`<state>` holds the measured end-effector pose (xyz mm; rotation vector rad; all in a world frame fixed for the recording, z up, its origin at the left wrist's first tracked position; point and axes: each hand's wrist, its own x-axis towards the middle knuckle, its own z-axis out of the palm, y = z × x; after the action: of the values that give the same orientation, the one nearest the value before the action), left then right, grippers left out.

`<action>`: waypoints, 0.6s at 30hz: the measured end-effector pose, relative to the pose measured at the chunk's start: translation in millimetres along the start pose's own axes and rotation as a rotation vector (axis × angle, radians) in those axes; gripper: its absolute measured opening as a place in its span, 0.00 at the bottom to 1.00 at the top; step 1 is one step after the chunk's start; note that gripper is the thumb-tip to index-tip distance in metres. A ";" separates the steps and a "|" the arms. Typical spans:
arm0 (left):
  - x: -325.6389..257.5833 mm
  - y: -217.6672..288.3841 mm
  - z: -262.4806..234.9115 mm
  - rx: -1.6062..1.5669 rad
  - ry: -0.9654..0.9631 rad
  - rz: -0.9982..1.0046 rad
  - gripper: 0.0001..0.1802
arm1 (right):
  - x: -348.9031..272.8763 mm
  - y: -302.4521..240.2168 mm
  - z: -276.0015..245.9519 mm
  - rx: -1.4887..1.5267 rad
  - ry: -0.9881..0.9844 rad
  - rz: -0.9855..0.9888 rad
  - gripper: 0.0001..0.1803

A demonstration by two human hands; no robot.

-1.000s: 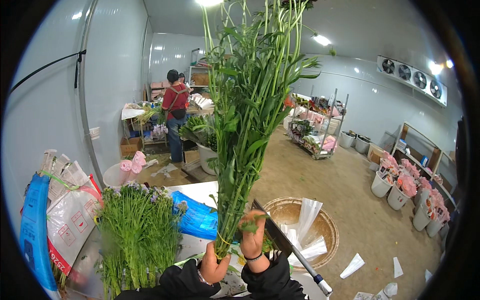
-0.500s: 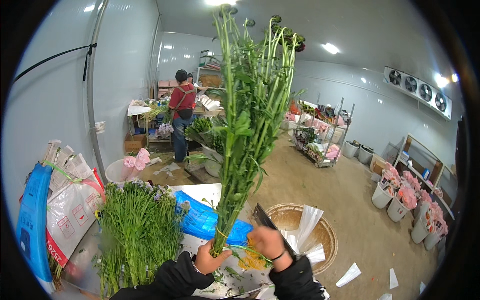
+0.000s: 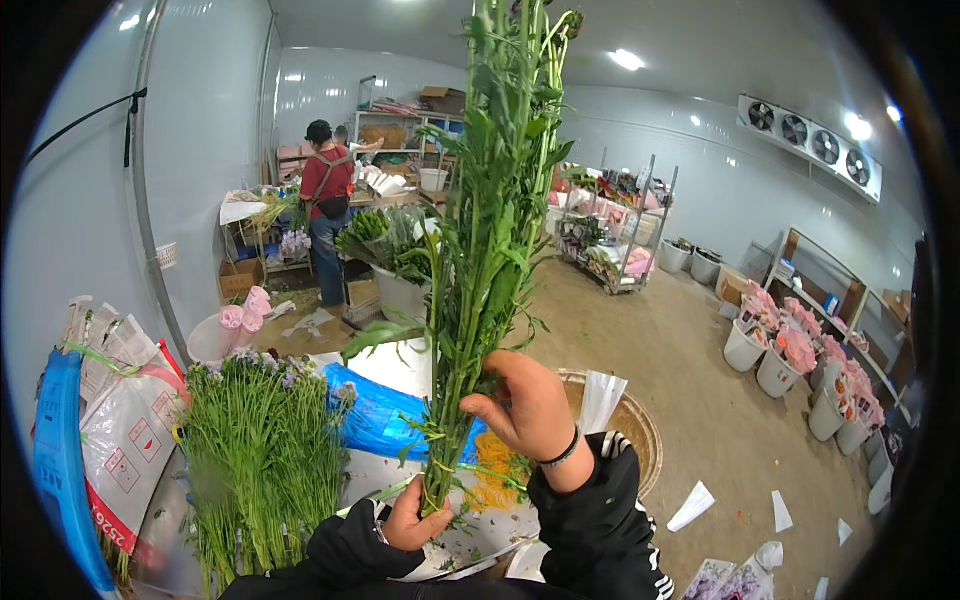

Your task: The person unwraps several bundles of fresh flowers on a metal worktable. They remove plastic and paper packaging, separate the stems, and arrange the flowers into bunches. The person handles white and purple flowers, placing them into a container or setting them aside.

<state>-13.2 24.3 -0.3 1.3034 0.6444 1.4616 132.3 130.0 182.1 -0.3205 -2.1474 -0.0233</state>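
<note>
A tall bunch of leafy green flower stems point(image 3: 490, 230) stands upright in front of me, its tops cut off by the upper picture edge. My left hand point(image 3: 412, 515) is closed around the bottom of the stems, just under a thin yellow band point(image 3: 440, 466). Higher up, my right hand point(image 3: 528, 408) curls against the right side of the bunch, thumb in front and fingers partly behind the stems. Below lies the work table point(image 3: 385, 488) with leaf scraps, a pile of yellow rubber bands point(image 3: 493, 470) and blue plastic wrap point(image 3: 385, 418). Left of these rests a heap of purple-flowered stems point(image 3: 262, 460).
Wrapped bundles in a white sack point(image 3: 130, 450) lean at the far left. A round brown basin point(image 3: 640, 435) with white paper sits right of the table. White buckets point(image 3: 775, 375) of pink-wrapped flowers line the right; a cart point(image 3: 620, 240) and another person point(image 3: 328, 210) are farther back.
My right hand has moved up from the banded stem end to the middle of the bunch. The left hand keeps its hold at the bottom. The whole view has shifted.
</note>
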 end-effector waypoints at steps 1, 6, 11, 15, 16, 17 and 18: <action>-2.9 -3.6 -0.9 0.013 0.004 0.014 0.17 | -1.0 1.0 -1.5 -0.030 -0.038 -0.079 0.19; -5.7 -6.7 1.6 0.121 0.092 0.008 0.18 | -19.6 -0.6 21.7 -0.108 0.045 -0.070 0.10; -3.8 -7.7 9.9 0.266 0.252 0.100 0.17 | -64.0 -18.8 30.2 0.051 -0.172 0.011 0.11; 7.3 -2.4 9.9 0.546 0.283 0.254 0.22 | -75.5 -25.5 27.8 0.144 -0.165 0.095 0.10; 9.0 -6.1 11.1 0.593 0.304 0.301 0.24 | -71.4 -23.1 25.5 0.163 -0.108 0.258 0.12; 12.8 -13.1 13.1 0.640 0.324 0.347 0.25 | -62.0 -25.2 24.0 0.119 -0.035 0.310 0.13; 14.9 -18.0 14.3 0.689 0.341 0.395 0.27 | -50.2 -27.7 24.3 0.076 0.042 0.361 0.14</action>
<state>7.9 40.6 -6.7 1.7919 1.2457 1.8960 132.6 95.5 130.2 -0.6517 -2.0152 0.2550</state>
